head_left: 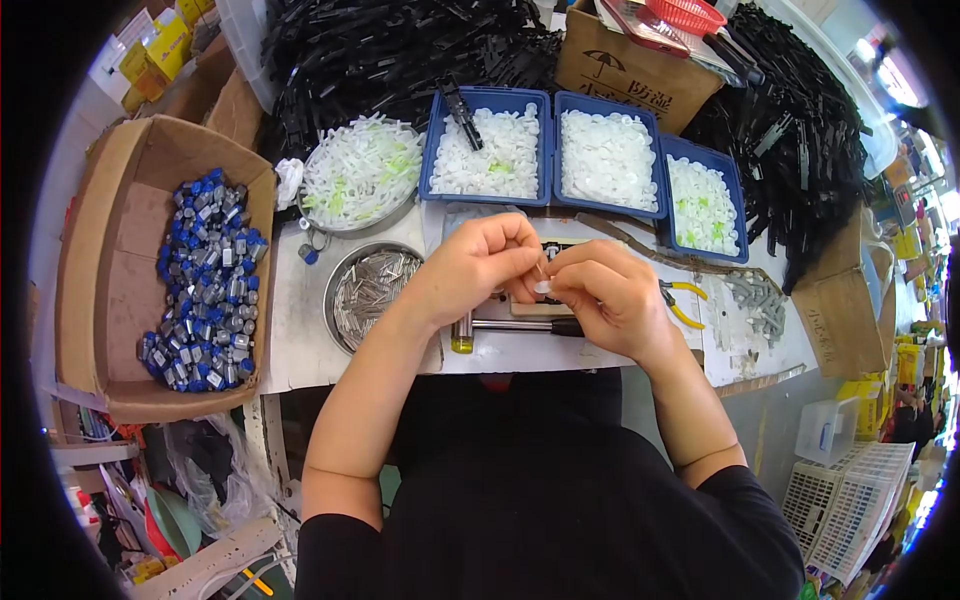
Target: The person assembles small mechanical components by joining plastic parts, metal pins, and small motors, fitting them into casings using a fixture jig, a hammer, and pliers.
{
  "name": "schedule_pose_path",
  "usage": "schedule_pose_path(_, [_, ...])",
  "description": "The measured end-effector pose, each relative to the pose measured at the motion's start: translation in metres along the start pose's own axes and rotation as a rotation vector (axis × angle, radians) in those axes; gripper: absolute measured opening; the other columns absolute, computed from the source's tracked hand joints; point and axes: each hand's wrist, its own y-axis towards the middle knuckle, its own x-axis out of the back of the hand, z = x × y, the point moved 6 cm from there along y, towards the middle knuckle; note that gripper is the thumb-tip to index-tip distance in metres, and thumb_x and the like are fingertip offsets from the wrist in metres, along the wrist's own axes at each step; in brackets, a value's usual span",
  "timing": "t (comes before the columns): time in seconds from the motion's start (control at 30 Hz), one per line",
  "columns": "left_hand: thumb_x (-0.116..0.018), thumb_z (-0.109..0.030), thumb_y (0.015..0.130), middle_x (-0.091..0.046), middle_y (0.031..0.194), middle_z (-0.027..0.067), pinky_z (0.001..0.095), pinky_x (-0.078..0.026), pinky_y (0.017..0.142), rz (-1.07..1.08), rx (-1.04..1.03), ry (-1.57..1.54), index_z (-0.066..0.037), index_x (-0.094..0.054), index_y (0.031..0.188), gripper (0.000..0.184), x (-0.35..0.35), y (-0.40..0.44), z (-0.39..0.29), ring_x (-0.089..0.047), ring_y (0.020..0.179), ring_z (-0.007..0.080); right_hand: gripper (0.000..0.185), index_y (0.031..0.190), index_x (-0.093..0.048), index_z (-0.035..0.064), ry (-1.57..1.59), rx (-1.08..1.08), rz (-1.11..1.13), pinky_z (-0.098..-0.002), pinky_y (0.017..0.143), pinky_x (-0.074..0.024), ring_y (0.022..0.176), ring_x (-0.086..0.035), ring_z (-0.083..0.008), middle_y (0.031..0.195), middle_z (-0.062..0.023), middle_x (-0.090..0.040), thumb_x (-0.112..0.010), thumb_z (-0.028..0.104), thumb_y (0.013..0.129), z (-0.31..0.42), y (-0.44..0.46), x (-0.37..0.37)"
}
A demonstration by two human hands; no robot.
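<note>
My left hand (490, 258) is closed, its thumb and fingertips pinching something thin that I cannot make out. Just right of it, my right hand (607, 295) is closed on a small white piece (543, 287). The fingertips of both hands nearly meet above the work table. Below them lies a hammer (510, 325) with a metal shaft, a yellow-green tip and a dark handle. Partly hidden behind my hands is a small block or fixture (532, 309). Yellow-handled pliers (684, 304) lie to the right of my right hand.
Blue trays (548, 150) of white pieces stand behind my hands. Left are a bowl of metal pins (333, 305), a bowl of clear strips (360, 172) and a carton (120, 270) of blue-and-silver parts. Black parts (390, 50) are heaped behind; grey pieces (760, 303) lie right.
</note>
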Motion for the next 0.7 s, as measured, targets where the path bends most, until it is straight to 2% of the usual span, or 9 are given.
schedule_pose_path(0.13, [-0.036, -0.005, 0.061, -0.04, 0.053, 0.0023, 0.0145, -0.033, 0.042, -0.008, -0.001, -0.029, -0.001, -0.036, 0.06, 0.005, -0.002, 0.0, 0.002, -0.04, 0.046, 0.006, 0.011, 0.052, -0.04, 0.002, -0.013, -0.026, 0.059, -0.0229, 0.043, -0.0331, 0.049, -0.041, -0.018, 0.055, -0.0055, -0.042, -0.044, -0.003, 0.044, -0.001, 0.0, -0.002])
schedule_pose_path(0.23, [-0.036, -0.005, 0.061, -0.04, 0.053, 0.0022, 0.0142, -0.034, 0.043, 0.013, -0.04, 0.119, -0.001, -0.037, 0.059, 0.005, -0.002, 0.001, -0.001, -0.04, 0.046, 0.0056, 0.012, 0.054, -0.039, 0.0018, -0.057, -0.012, 0.031, -0.0232, 0.042, -0.0333, 0.048, -0.041, -0.0184, 0.055, -0.006, -0.042, -0.044, -0.004, 0.045, 0.0, -0.002, -0.004])
schedule_pose_path(0.3, [-0.036, -0.005, 0.062, -0.04, 0.053, 0.0017, 0.0142, -0.034, 0.043, 0.032, 0.041, 0.214, -0.001, -0.037, 0.059, 0.005, -0.003, -0.001, 0.002, -0.041, 0.048, 0.0053, 0.012, 0.054, -0.039, 0.0017, -0.073, 0.001, -0.003, -0.0234, 0.041, -0.0333, 0.048, -0.041, -0.0187, 0.055, -0.0064, -0.041, -0.043, -0.004, 0.045, 0.002, -0.003, -0.004])
schedule_pose_path(0.4, [-0.036, -0.005, 0.062, -0.04, 0.052, 0.0014, 0.0142, -0.035, 0.044, -0.023, 0.046, 0.118, -0.001, -0.037, 0.058, 0.006, -0.004, 0.0, 0.005, -0.041, 0.048, 0.0052, 0.009, 0.054, -0.039, 0.0014, 0.06, -0.226, 0.011, -0.0238, 0.04, -0.0327, 0.047, -0.04, -0.0201, 0.053, -0.0075, -0.04, -0.042, -0.004, 0.048, -0.009, -0.003, -0.002])
schedule_pose_path(0.43, [-0.037, -0.006, 0.061, -0.041, 0.058, 0.0027, 0.0144, -0.034, 0.045, -0.002, 0.065, 0.143, -0.001, -0.037, 0.065, 0.006, -0.005, -0.001, 0.009, -0.041, 0.051, 0.0055, 0.009, 0.054, -0.039, 0.0014, 0.061, -0.235, 0.009, -0.0238, 0.04, -0.0327, 0.047, -0.04, -0.0201, 0.053, -0.0075, -0.04, -0.042, -0.004, 0.048, -0.011, -0.004, 0.0])
schedule_pose_path(0.53, [-0.04, -0.006, 0.058, -0.039, 0.07, 0.0025, 0.0152, -0.032, 0.048, -0.157, -0.095, 0.585, -0.003, -0.035, 0.077, 0.02, 0.009, -0.009, -0.003, -0.038, 0.056, 0.0066, 0.007, 0.053, -0.037, 0.0026, -0.062, -0.328, 0.054, -0.0247, 0.041, -0.031, 0.047, -0.038, -0.0206, 0.052, -0.0062, -0.038, -0.041, -0.001, 0.049, -0.022, -0.014, 0.005])
schedule_pose_path(0.57, [-0.04, -0.006, 0.058, -0.039, 0.07, 0.0023, 0.0159, -0.032, 0.049, -0.23, -0.145, 0.718, -0.002, -0.035, 0.078, 0.022, 0.02, -0.013, -0.009, -0.038, 0.055, 0.0069, 0.007, 0.053, -0.037, 0.0026, -0.062, -0.338, 0.055, -0.0247, 0.041, -0.031, 0.047, -0.038, -0.0206, 0.052, -0.0062, -0.038, -0.041, -0.001, 0.049, -0.026, -0.019, 0.004])
schedule_pose_path(0.63, [-0.041, -0.007, 0.058, -0.041, 0.062, 0.0026, 0.0165, -0.032, 0.045, -0.355, -0.164, 0.791, 0.0, -0.038, 0.073, 0.017, 0.04, -0.025, -0.014, -0.038, 0.051, 0.0072, 0.007, 0.054, -0.038, 0.0028, -0.261, -0.316, 0.153, -0.0253, 0.042, -0.03, 0.048, -0.037, -0.0201, 0.052, -0.0059, -0.037, -0.041, 0.0, 0.048, -0.033, -0.032, -0.005])
schedule_pose_path(0.7, [-0.041, -0.006, 0.057, -0.042, 0.054, 0.0041, 0.0168, -0.031, 0.041, -0.424, -0.135, 0.834, 0.002, -0.041, 0.064, 0.011, 0.051, -0.033, -0.016, -0.038, 0.046, 0.008, 0.005, 0.052, -0.039, 0.0031, -0.301, -0.329, 0.167, -0.0261, 0.043, -0.0292, 0.049, -0.037, -0.0197, 0.05, -0.0057, -0.037, -0.041, 0.001, 0.048, -0.034, -0.034, -0.008])
